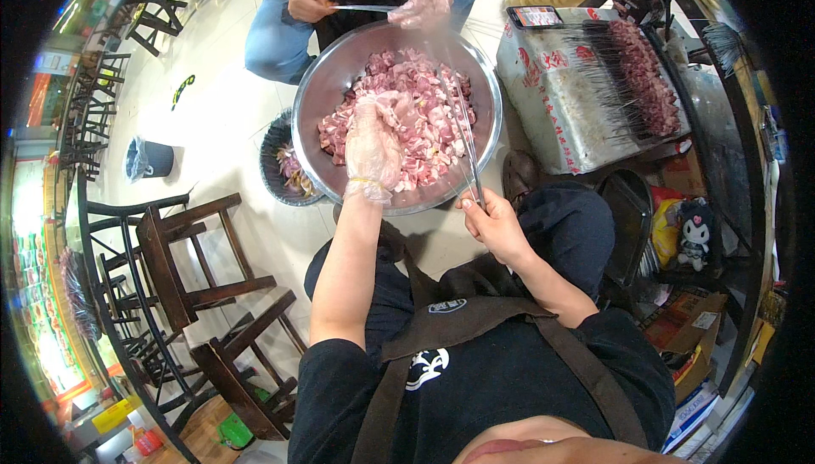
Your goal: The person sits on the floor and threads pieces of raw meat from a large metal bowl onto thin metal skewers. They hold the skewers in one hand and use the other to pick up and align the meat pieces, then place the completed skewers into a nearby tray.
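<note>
A large steel bowl point(310, 165) holds cut raw meat point(426, 120). My left hand point(374, 145), in a clear plastic glove with a band at the wrist, reaches into the meat; its fingertips are partly hidden among the pieces. At the bowl's near right rim my bare right hand point(487, 215) grips a bundle of thin metal skewers point(470, 152), which point up and across the bowl. Across from me, a co-worker's gloved hand point(430, 2) is above the far rim, and their bare hand point(310, 0) holds skewers.
On the right, a covered box point(541, 114) carries skewered meat point(646, 82) and a phone point(535, 17). Left of the bowl is a lined basin point(270, 174) with scraps. A bin point(153, 159) and wooden stools point(172, 266) stand at the left. A plush toy point(694, 238) sits at right.
</note>
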The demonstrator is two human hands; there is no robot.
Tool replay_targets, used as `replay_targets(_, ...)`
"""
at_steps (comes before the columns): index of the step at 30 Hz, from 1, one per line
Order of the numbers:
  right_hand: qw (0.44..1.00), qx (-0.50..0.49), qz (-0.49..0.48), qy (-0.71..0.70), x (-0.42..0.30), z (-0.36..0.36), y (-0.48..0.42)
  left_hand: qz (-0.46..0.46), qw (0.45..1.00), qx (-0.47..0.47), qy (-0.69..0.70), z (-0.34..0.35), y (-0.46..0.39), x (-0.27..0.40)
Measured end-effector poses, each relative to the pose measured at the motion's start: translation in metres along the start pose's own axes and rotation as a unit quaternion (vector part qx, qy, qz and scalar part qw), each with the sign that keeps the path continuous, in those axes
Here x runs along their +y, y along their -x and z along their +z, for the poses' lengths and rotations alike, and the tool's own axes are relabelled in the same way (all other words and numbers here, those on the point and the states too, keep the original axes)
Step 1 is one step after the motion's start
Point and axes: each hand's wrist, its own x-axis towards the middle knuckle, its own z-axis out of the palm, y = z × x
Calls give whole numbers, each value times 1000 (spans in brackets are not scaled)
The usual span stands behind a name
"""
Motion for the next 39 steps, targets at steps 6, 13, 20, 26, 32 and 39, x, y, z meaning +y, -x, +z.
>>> replay_targets(6,994,-57,62,-67,-5,-11,1,-107,977,-57,174,-18,-7,22)
replay_targets(13,993,-71,78,-54,-4,-14,2,-117,968,-27,218,-26,-10,37)
replay_targets(20,994,-72,88,-2,-10,-16,3,-57,992,8,110,-20,-7,42)
replay_targets(26,994,-67,87,22,-10,-16,2,-8,999,-33,9,-26,-11,42)
replay_targets(32,995,-63,71,13,-9,-15,2,-32,999,-2,31,-27,-11,34)
replay_targets(39,996,-48,78,-3,-2,-13,2,2,997,68,35,-17,-6,20)
